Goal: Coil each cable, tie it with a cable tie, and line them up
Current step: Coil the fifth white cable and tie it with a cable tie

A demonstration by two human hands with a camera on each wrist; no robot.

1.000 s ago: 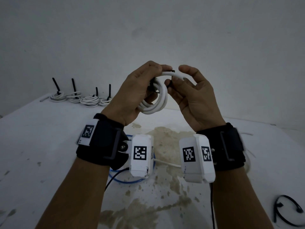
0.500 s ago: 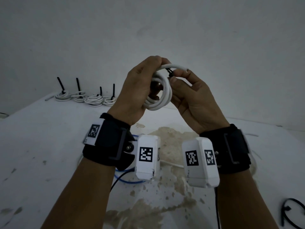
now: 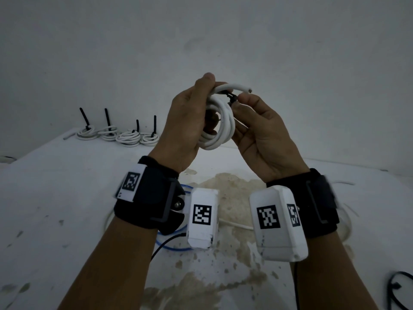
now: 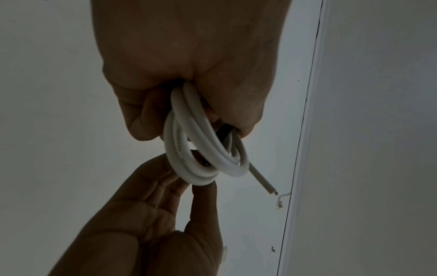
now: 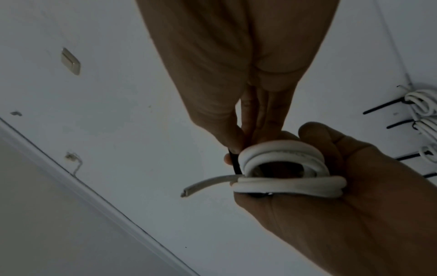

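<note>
I hold a coiled white cable up in front of me, above the table. My left hand grips the coil with its fingers curled through the loops; the coil fills the left wrist view. My right hand pinches a black cable tie at the top of the coil; in the right wrist view the tie sits beside the coil. The cable's cut end sticks out to the right. How far the tie goes round the loops is hidden.
Several tied white coils with black tie tails upright stand in a row at the back left of the white table. A blue cable and a loose white cable lie under my wrists. A black tie lies front right.
My right hand has closed in on the top of the coil and now pinches the tie there. Both hands sit slightly higher in view, and the cable end now juts out to the right.
</note>
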